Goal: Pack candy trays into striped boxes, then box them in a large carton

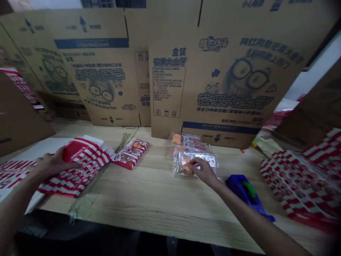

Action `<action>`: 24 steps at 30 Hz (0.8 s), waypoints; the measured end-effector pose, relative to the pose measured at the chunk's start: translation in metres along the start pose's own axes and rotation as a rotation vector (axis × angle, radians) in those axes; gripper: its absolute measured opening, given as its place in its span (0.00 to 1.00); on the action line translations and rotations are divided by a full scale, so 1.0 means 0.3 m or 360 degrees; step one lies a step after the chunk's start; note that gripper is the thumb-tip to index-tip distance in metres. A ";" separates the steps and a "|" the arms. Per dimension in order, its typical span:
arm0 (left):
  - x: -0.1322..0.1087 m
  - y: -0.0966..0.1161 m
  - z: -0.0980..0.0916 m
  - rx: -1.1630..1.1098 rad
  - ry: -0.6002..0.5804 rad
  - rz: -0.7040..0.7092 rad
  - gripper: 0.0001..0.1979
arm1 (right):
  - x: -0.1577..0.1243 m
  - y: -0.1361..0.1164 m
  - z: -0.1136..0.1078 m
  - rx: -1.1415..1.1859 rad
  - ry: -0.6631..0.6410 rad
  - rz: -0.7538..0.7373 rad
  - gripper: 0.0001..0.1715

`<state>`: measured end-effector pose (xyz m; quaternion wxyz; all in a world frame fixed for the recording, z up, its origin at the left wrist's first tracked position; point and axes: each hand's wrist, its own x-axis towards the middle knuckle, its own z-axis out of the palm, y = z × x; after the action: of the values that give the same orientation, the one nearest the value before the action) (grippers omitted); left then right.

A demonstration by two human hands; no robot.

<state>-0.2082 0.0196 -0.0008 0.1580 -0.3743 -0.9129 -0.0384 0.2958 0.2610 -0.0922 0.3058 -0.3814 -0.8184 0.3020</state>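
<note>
Right-hand pinch: we see the thumb and fingertips of the right hand [205,170] drawn together on the clear packet [210,160], at its left part, over an orange piece [185,165].
Packet's lie: directly under that grip, long axis running left to right across us, most of its length to the right of the fingertips; the right hand is plainly the nearer.
Left-hand hold: our left hand [52,164] rests with its thumb over red-and-white packaging [87,160]; we cannot tell how the fingers close beneath.
Filled red box [131,153]: left of the pinch, between both hands, slanting away to the right.
More packets [189,140]: just beyond the pinch.
Blue tape dispenser [236,181]: right of the pinch, beside the forearm, with green inside.
Carton writing: beyond the pinch, on the large carton [170,89], we read 盒装 and 芒果大金牙; the small lines are too blurred.
Red box's label: too small for us to read.
</note>
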 end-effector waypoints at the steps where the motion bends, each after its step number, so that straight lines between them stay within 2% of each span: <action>1: -0.036 0.034 -0.013 0.0048 -0.0006 -0.0047 0.48 | 0.053 0.008 0.002 -0.0125 0.0085 -0.0034 0.05; 2: -0.083 0.073 -0.026 0.0088 -0.0011 -0.0030 0.46 | 0.104 0.017 0.006 -0.0214 0.0142 -0.0049 0.05; 3: -0.141 0.117 -0.036 0.0112 -0.0015 0.0095 0.46 | 0.151 0.025 0.012 -0.0263 0.0163 -0.0046 0.05; 6: -0.347 0.256 -0.022 0.0108 -0.0083 0.0632 0.48 | 0.251 0.050 0.033 -0.0342 0.0102 -0.0029 0.03; 8: -0.482 0.338 0.021 -0.0013 -0.0195 0.0886 0.51 | 0.274 0.060 0.042 -0.0357 0.0011 -0.0051 0.07; 11: -0.625 0.432 0.091 -0.0175 -0.0397 0.1006 0.52 | 0.252 0.055 0.039 -0.0314 -0.0124 -0.0138 0.08; 14: -0.689 0.492 0.128 -0.0261 -0.0509 0.1008 0.53 | 0.199 0.027 0.022 -0.0233 -0.0204 -0.0236 0.06; 17: -0.715 0.535 0.134 -0.0343 -0.0509 0.1034 0.51 | 0.147 -0.002 0.020 -0.0163 -0.0268 -0.0285 0.05; 20: -0.738 0.574 0.131 -0.0400 -0.0473 0.1027 0.52 | 0.097 -0.017 0.052 -0.0135 -0.0325 -0.0283 0.06; 24: -0.765 0.619 0.126 -0.0398 -0.0369 0.0966 0.53 | 0.023 -0.027 0.114 -0.0092 -0.0401 -0.0299 0.17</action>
<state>0.0650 0.0058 -0.1186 0.0105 -0.6470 -0.7602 -0.0586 0.2636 0.2535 -0.1058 0.2166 -0.2708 -0.8907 0.2939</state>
